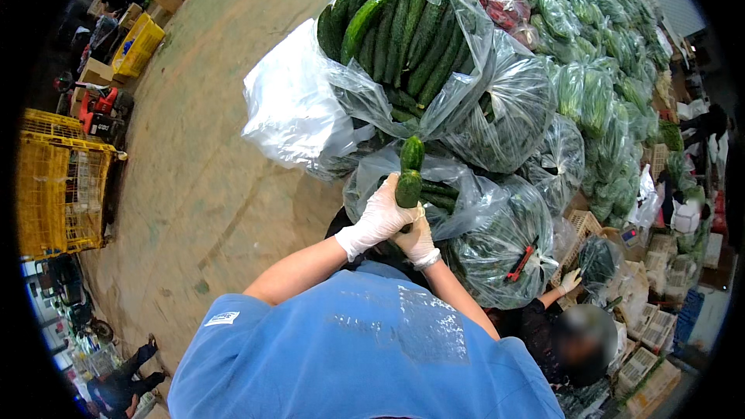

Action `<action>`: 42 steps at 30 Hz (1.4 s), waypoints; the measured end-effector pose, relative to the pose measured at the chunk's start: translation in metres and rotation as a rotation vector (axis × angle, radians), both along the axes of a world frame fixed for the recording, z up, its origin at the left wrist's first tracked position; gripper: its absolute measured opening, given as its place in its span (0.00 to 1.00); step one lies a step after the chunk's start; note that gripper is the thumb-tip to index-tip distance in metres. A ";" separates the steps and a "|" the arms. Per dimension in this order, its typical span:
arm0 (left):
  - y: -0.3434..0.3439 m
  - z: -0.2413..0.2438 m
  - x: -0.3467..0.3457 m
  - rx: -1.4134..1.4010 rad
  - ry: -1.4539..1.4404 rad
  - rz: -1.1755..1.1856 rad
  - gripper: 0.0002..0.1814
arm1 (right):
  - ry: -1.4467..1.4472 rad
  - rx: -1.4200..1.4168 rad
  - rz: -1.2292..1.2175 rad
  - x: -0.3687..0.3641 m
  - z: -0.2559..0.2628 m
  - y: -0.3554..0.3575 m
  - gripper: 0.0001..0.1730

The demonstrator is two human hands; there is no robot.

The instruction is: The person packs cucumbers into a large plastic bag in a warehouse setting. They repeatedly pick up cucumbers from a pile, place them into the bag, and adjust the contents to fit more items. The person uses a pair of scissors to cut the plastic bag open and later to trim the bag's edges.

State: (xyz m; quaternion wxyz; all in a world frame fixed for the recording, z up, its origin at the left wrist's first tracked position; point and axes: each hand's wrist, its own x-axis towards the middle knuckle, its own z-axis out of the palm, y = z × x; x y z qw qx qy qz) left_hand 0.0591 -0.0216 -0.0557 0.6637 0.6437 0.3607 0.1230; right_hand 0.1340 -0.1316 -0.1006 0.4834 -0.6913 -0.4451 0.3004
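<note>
My left hand point(379, 214), in a white glove, is closed on cucumbers. One cucumber point(408, 191) points up from the grip, and a second cucumber point(412, 153) shows just beyond its end. My right hand point(417, 241), also gloved in white, lies against the left one around their lower part; its fingers are partly hidden. Ahead stands an open clear plastic bag point(465, 84) packed with rows of dark green cucumbers point(401, 32). Right behind my hands another open plastic bag point(486, 189) holds more cucumbers point(439, 195).
Tied bags point(503, 244) stand to the right, one with a red-handled tool point(522, 262) on it. Beyond rises a heap of bagged green vegetables point(599, 93). A co-worker's gloved hand point(570, 282) is at lower right. A yellow cage cart point(64, 186) stands far left.
</note>
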 end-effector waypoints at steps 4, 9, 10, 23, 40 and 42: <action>0.009 0.006 -0.004 -0.054 -0.096 -0.100 0.35 | 0.311 -0.038 -0.004 0.010 -0.003 -0.001 0.34; 0.063 0.021 -0.043 -0.650 -0.147 -0.108 0.35 | 0.450 0.139 0.106 0.089 0.098 -0.017 0.30; 0.069 0.009 -0.057 -0.719 -0.258 -0.019 0.35 | 0.401 0.185 0.133 0.104 0.119 -0.014 0.29; 0.053 0.039 -0.060 -1.071 -0.643 0.222 0.35 | -0.504 -0.742 0.350 0.092 -0.034 -0.005 0.47; 0.077 0.018 -0.051 -0.846 -0.401 0.195 0.21 | 0.071 -0.196 -0.299 0.129 -0.005 0.289 0.46; 0.082 0.018 -0.058 -0.854 -0.326 0.184 0.19 | -0.226 -0.245 -0.255 0.097 0.013 0.318 0.49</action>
